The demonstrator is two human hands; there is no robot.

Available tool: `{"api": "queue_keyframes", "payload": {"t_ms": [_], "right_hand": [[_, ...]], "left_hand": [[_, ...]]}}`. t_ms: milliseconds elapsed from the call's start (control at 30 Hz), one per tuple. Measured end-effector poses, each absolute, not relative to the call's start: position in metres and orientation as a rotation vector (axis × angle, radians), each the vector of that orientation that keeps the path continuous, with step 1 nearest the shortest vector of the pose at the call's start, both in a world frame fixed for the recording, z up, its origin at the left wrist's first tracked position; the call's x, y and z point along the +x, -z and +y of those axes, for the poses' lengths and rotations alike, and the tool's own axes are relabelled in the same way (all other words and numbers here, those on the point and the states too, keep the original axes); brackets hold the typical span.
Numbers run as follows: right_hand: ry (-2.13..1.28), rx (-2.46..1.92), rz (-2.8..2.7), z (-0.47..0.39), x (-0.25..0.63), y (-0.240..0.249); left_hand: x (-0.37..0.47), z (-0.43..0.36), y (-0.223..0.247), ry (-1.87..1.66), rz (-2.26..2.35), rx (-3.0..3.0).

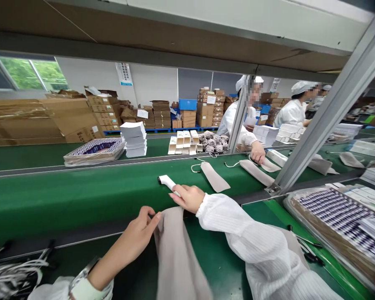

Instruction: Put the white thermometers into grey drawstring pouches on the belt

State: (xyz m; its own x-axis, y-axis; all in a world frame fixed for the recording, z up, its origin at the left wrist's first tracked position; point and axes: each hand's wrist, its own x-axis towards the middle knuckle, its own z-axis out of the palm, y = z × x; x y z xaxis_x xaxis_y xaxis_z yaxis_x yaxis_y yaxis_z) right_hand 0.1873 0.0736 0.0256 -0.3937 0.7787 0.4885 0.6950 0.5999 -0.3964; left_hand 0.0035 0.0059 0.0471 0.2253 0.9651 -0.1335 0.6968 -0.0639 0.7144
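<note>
My left hand (137, 231) pinches the top edge of a long grey cloth pouch (176, 254) that hangs down toward me over the near bench. Just right of it, my right hand (190, 198) is closed around a white handheld device (168, 182) with a black end, which points up and left above the green belt. The lower part of the device is hidden by my fingers. The pouch's opening lies right below my right hand. Another grey pouch (215, 177) with a white drawstring lies on the belt, beyond my right hand.
A co-worker's hand (258, 152) touches pouches across the belt. A slanted metal post (328, 104) rises at right, near a tray of striped tubes (337, 208). White cables (17, 271) lie at lower left. Small boxes (183, 141) and paper stacks (134, 139) stand opposite.
</note>
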Motion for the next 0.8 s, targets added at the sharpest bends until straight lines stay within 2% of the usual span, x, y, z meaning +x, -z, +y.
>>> {"api": "queue_keyframes", "payload": {"t_ms": [100, 233, 367, 433, 500, 667, 733, 800], "right_hand": [[0.011, -1.211, -2.052, 0.095, 0.21, -0.019], [-0.091, -1.258, -1.87, 0.112, 0.233, -0.024], [-0.722, -1.215, -1.953, 0.105, 0.227, -0.034], [-1.113, -1.073, -2.161, 0.091, 0.214, -0.034], [-1.344, -0.909, -2.325, 0.073, 0.197, -0.029], [-1.215, -0.91, -2.304, 0.043, 0.164, -0.014], [-1.169, -0.933, -2.14, 0.05, 0.166, -0.022], [-0.978, -1.053, -1.877, 0.065, 0.182, -0.04]], "left_hand": [[0.008, -0.016, -0.071, -0.393, 1.323, 1.721], [0.015, -0.049, -0.095, -0.525, 1.256, 1.727], [0.018, -0.039, -0.084, -0.813, 1.268, 1.593], [0.019, -0.024, -0.069, -1.01, 1.292, 1.613], [0.019, -0.012, -0.057, -1.105, 1.258, 1.66], [0.019, -0.01, -0.052, -1.156, 1.212, 1.79], [0.019, -0.014, -0.055, -1.169, 1.237, 1.902], [0.017, -0.015, -0.053, -1.149, 1.337, 2.061]]}}
